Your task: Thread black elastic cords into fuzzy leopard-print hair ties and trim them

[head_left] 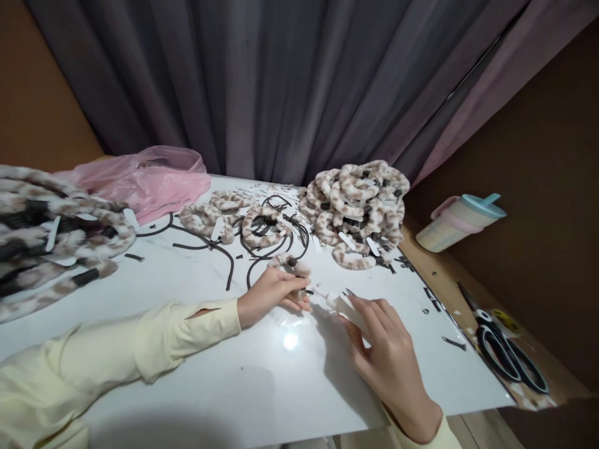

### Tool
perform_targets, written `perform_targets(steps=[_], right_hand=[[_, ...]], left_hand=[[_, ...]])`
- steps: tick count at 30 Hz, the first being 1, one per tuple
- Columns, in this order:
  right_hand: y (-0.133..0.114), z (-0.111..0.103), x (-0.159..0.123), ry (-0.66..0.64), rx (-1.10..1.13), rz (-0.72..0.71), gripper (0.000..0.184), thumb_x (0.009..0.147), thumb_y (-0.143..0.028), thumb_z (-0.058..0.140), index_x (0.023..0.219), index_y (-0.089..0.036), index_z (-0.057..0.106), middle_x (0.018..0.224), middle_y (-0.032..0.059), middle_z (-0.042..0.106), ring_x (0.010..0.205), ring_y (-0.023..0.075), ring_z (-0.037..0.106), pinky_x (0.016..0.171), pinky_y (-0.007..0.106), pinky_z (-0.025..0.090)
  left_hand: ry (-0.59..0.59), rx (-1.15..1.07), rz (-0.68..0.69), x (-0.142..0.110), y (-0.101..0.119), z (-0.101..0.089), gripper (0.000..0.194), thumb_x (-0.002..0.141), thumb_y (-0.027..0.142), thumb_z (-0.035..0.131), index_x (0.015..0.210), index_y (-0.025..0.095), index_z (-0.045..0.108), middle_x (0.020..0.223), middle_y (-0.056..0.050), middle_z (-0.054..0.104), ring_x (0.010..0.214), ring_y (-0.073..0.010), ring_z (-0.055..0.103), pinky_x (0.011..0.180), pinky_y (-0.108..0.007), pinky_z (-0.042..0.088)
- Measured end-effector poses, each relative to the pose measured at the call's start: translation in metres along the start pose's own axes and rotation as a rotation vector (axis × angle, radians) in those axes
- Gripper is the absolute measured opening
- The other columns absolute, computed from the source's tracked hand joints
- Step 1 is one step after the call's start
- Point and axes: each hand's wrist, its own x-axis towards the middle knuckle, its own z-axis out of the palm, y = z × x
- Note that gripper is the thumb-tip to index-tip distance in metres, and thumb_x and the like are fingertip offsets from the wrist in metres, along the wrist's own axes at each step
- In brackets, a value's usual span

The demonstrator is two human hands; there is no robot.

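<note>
brown-and-white fluffy band (304,269) is pinched by the left hand (271,294), the right hand (390,355), apart, gripping a pointed metal tool (349,292): likely trimming, next needing steady aim.

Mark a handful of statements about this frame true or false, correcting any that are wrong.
1. The left hand holds a furry piece. True.
2. The right hand is empty. False: it holds a pointed tool.
3. The scissors lie right of both hands. True.
4. The cup has a red lid. False: the lid is blue.
5. The bag near the curtain is pink. True.
</note>
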Motion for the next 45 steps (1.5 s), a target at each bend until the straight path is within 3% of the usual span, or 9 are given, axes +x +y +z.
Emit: perform_targets(steps=[22, 36, 40, 45], right_hand=[[-0.006, 0.005, -0.006, 0.04, 0.007, 0.023, 0.021, 0.085, -0.015, 0.049, 0.106, -0.013, 0.049, 0.084, 0.0111, 0.059, 0.074, 0.0218, 0.047, 0.06, 0.033, 0.041], [0.003, 0.008, -0.01, 0.049, -0.051, 0.018, 0.018, 0.086, -0.018, 0.047, 0.103, -0.013, 0.052, 0.08, 0.0089, 0.06, 0.07, 0.0202, 0.047, 0.059, 0.032, 0.038], [0.014, 0.006, -0.019, 0.078, -0.053, 0.148, 0.019, 0.086, -0.025, 0.048, 0.1, -0.014, 0.056, 0.078, 0.0077, 0.058, 0.069, 0.0196, 0.049, 0.061, 0.032, 0.04], [0.011, 0.001, -0.022, 0.042, 0.203, 0.438, 0.023, 0.083, -0.037, 0.054, 0.092, -0.017, 0.062, 0.076, 0.0051, 0.06, 0.069, 0.0189, 0.054, 0.061, 0.029, 0.044]], left_hand=[[0.002, 0.007, -0.006, 0.001, 0.001, 0.001, 0.03, 0.072, 0.035, 0.068, 0.069, 0.005, 0.066, 0.071, -0.012, 0.068, 0.065, -0.0206, 0.069, 0.062, -0.026, 0.055], [-0.004, -0.02, -0.009, 0.003, -0.001, 0.0, 0.03, 0.072, 0.034, 0.068, 0.071, 0.004, 0.066, 0.073, -0.013, 0.069, 0.064, -0.0209, 0.069, 0.061, -0.026, 0.055], [-0.015, -0.019, -0.004, 0.003, -0.001, -0.001, 0.032, 0.071, 0.036, 0.069, 0.067, 0.004, 0.065, 0.069, -0.011, 0.067, 0.065, -0.0217, 0.069, 0.061, -0.027, 0.055], [-0.015, -0.016, 0.002, 0.003, -0.002, -0.002, 0.033, 0.071, 0.037, 0.069, 0.066, 0.004, 0.065, 0.068, -0.011, 0.067, 0.065, -0.0213, 0.069, 0.061, -0.027, 0.055]])
